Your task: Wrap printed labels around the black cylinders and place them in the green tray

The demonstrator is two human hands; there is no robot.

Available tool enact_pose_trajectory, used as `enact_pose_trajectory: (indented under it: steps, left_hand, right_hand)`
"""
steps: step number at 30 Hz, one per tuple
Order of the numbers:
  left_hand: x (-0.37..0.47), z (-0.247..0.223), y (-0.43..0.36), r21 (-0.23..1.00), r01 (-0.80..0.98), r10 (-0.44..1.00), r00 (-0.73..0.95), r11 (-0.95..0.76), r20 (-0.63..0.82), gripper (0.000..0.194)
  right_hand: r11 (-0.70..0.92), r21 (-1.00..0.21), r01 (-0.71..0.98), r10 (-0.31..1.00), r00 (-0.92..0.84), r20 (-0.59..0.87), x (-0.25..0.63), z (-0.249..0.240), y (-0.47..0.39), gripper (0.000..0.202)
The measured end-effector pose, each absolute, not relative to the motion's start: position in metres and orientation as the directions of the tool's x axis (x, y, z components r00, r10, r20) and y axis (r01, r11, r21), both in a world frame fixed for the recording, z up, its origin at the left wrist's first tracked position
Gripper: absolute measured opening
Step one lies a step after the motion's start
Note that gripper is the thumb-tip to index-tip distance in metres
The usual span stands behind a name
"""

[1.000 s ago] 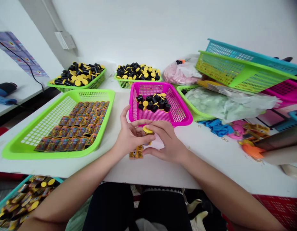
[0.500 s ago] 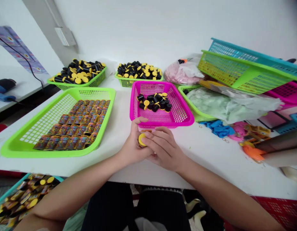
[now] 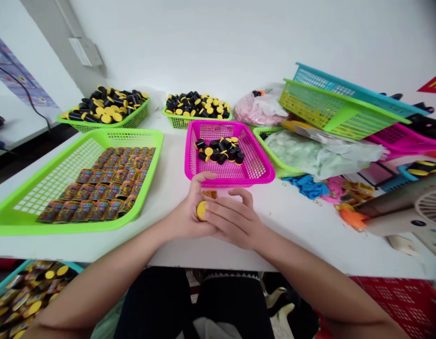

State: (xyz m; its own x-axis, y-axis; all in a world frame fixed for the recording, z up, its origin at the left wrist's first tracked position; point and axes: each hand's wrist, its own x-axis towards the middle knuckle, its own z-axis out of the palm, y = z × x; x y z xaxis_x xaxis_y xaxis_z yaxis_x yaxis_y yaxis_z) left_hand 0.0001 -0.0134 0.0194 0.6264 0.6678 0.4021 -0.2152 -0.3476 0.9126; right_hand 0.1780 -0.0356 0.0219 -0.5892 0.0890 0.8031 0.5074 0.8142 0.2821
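Note:
My left hand (image 3: pixel 189 214) is closed around a small cylinder whose round yellow cap (image 3: pixel 202 211) faces up between my palms. The fingers of my right hand (image 3: pixel 235 219) lie together over the same cylinder, pressing on it; most of its body is hidden. Just beyond my fingers a small printed orange piece (image 3: pixel 209 193) lies on the white table. Behind it is a pink basket (image 3: pixel 230 181) with several black and yellow cylinders (image 3: pixel 221 149). To the left, a large green basket (image 3: pixel 76 227) holds rows of printed, wrapped cylinders (image 3: pixel 101 188).
Two green baskets (image 3: pixel 108 123) (image 3: pixel 182 122) heaped with black and yellow cylinders stand along the wall. At right are stacked baskets (image 3: pixel 338 110), plastic bags (image 3: pixel 306 153), blue scraps (image 3: pixel 306 187) and a grey device (image 3: pixel 408 207). A bin of wrapped cylinders (image 3: pixel 23 296) sits below left.
The view has shifted slightly to the right. The yellow-capped cylinder has tilted a little in my hands, my right index finger has lifted, and the printed piece on the table shows more.

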Motion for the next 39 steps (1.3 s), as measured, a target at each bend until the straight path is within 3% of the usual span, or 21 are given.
enact_pose_trajectory:
  steps: [3, 7, 12, 15, 17, 20, 25, 31, 36, 39]
  left_hand:
    - [-0.004, 0.024, -0.013, 0.928, -0.215, 0.596, 0.717, -0.305, 0.362, 0.077]
    - [-0.010, 0.034, -0.015, 0.866, -0.002, 0.686, 0.608, -0.501, 0.398, 0.077]
    - [-0.041, 0.056, -0.042, 0.698, 0.420, 0.808, 0.408, -0.580, 0.426, 0.028]
    - [-0.081, 0.080, -0.050, 0.585, 0.646, 0.868, 0.303, -0.490, 0.393, 0.025]
    - [-0.111, 0.100, -0.041, 0.521, 0.767, 0.918, 0.227, -0.374, 0.324, 0.032]
    - [-0.152, 0.124, -0.002, 0.409, 0.897, 0.958, 0.052, -0.169, 0.282, 0.037]
    - [-0.188, 0.129, 0.086, 0.254, 0.967, 0.989, -0.045, 0.008, 0.139, 0.034]
    - [-0.193, 0.094, 0.137, 0.252, 0.967, 1.000, -0.014, 0.019, -0.021, 0.038]
    - [-0.189, 0.073, 0.138, 0.231, 0.971, 0.988, 0.092, -0.061, -0.126, 0.030]
    - [-0.181, 0.083, 0.126, 0.177, 0.983, 0.993, 0.070, -0.052, -0.096, 0.039]
  right_hand:
    - [0.829, 0.261, 0.494, 0.110, -0.602, 0.791, 0.182, 0.022, -0.034, 0.015]
    - [0.797, 0.260, 0.545, 0.163, -0.609, 0.776, 0.185, 0.013, -0.029, 0.030]
    - [0.809, 0.177, 0.561, 0.194, -0.538, 0.820, 0.180, 0.017, -0.019, 0.053]
    - [0.770, -0.079, 0.634, 0.489, -0.504, 0.712, 0.188, 0.038, 0.012, 0.046]
    - [0.580, -0.237, 0.779, 0.740, -0.383, 0.553, 0.198, 0.051, 0.048, 0.032]
    - [0.372, -0.168, 0.913, 0.920, -0.340, 0.193, 0.208, 0.060, 0.109, 0.048]
    - [0.468, -0.100, 0.878, 0.884, -0.468, 0.027, 0.184, 0.050, 0.166, 0.059]
    - [0.539, -0.017, 0.842, 0.838, -0.538, -0.086, 0.159, 0.047, 0.165, 0.042]
    - [0.548, -0.091, 0.831, 0.826, -0.555, -0.099, 0.171, 0.055, 0.130, 0.028]
    - [0.532, -0.197, 0.823, 0.841, -0.542, 0.008, 0.183, 0.062, 0.099, 0.023]
